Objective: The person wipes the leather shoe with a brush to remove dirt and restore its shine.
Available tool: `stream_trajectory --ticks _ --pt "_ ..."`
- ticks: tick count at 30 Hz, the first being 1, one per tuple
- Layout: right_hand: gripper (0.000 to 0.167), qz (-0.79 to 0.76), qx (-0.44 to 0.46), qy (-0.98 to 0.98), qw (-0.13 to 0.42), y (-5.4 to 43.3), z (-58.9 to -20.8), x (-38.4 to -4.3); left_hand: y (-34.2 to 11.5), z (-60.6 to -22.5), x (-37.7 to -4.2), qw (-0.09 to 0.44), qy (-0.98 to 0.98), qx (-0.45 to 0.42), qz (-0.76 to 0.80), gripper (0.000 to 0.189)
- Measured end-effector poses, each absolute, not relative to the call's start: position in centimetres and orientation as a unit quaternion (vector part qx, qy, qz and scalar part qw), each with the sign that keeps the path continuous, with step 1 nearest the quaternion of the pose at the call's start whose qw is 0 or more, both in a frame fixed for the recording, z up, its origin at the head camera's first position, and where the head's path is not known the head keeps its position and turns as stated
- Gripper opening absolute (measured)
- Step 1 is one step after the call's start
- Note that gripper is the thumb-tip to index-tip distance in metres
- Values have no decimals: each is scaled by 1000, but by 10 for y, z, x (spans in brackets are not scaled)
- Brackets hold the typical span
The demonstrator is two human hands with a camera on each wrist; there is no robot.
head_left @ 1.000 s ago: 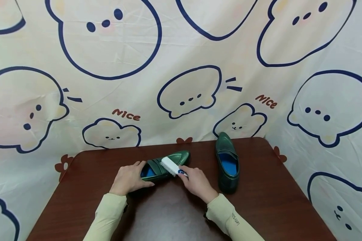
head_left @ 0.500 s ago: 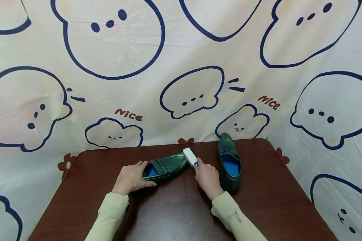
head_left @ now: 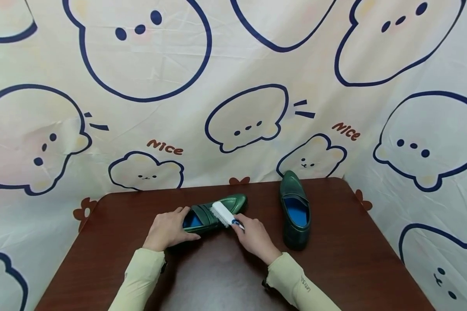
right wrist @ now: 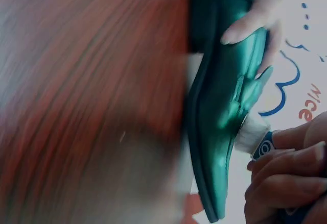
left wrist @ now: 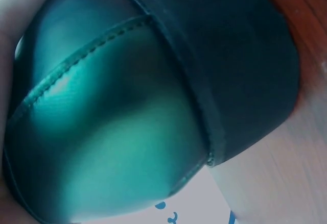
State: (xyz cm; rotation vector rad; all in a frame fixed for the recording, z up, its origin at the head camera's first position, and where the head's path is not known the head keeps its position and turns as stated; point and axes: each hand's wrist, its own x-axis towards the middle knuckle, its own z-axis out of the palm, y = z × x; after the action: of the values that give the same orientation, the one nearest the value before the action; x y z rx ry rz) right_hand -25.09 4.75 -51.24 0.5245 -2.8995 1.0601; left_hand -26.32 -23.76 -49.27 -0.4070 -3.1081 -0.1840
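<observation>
A shiny green loafer [head_left: 236, 202] with a blue insole lies on the table, toe pointing right. My left hand [head_left: 165, 230] grips it by the heel end, thumb along the near side. In the left wrist view the loafer's back and dark heel [left wrist: 250, 76] fill most of the picture. My right hand [head_left: 256, 238] holds a white brush [head_left: 221, 211] by its handle. Its bristles rest against the loafer's upper, just ahead of the strap, as the right wrist view also shows at the brush head [right wrist: 250, 134]. The fingers hide most of the handle.
A matching green loafer [head_left: 294, 231] stands to the right of my right hand, toe towards the back edge. Both are on a dark brown table [head_left: 350, 250]. Behind it hangs a pale cloth [head_left: 194, 116] printed with cartoon outlines.
Half a second ago the brush was out at the loafer's toe tip; now it is back by the strap, about where it was a second ago. My left hand keeps its grip.
</observation>
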Motion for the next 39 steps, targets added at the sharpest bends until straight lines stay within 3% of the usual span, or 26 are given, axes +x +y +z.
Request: stream_trajectory --ticks 13,22,28,35,39 --pt "38 217 64 -969 102 70 -517 -269 -233 -492 -264 8 -989 -132 -61 94" --pt "38 188 63 -971 137 70 -520 -270 -233 -492 -263 2 -990 -128 -60 95" --pt "40 201 80 -969 119 71 -516 -268 -233 -492 -263 -5 -990 -127 -58 95" --pt "39 298 172 -938 35 61 -508 -258 -234 -492 -260 -2 -990 -127 -61 94" --pt "36 307 194 -931 18 51 -509 -261 -235 -491 -260 5 -990 -130 -60 93"
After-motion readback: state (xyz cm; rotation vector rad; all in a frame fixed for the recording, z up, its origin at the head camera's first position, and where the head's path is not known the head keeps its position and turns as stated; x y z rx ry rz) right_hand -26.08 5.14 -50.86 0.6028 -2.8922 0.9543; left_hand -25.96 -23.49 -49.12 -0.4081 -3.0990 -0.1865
